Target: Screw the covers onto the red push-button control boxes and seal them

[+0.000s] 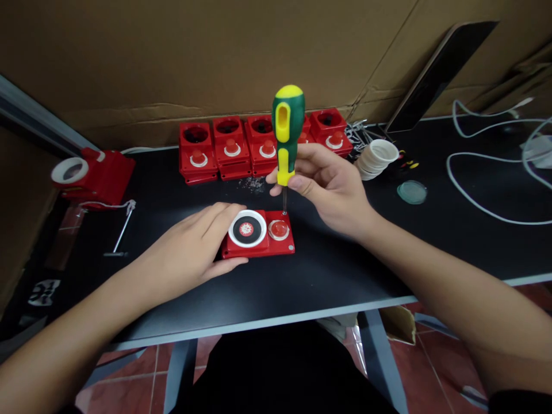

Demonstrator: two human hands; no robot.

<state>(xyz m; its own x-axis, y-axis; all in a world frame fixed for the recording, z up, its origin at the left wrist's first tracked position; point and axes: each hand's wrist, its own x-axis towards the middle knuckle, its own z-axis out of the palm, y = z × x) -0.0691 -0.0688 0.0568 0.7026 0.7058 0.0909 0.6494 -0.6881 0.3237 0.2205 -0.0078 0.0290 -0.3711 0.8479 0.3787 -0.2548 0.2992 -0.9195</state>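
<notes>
A red alarm unit (276, 244) with a white-ringed black disc and a red button lies on the black table (328, 276). My left hand (196, 244) rests on the unit's left end and steadies it. My right hand (328, 184) grips the lower handle of a green and yellow screwdriver (287, 132), which stands upright. Its tip sits at the unit's far right corner.
A row of several red units (233, 150) lines the back by the cardboard wall. Another red piece (97, 175) lies far left. Stacked white rings (377, 158), a clear round lid (411, 192), loose screws and white cables (478, 201) are at the right.
</notes>
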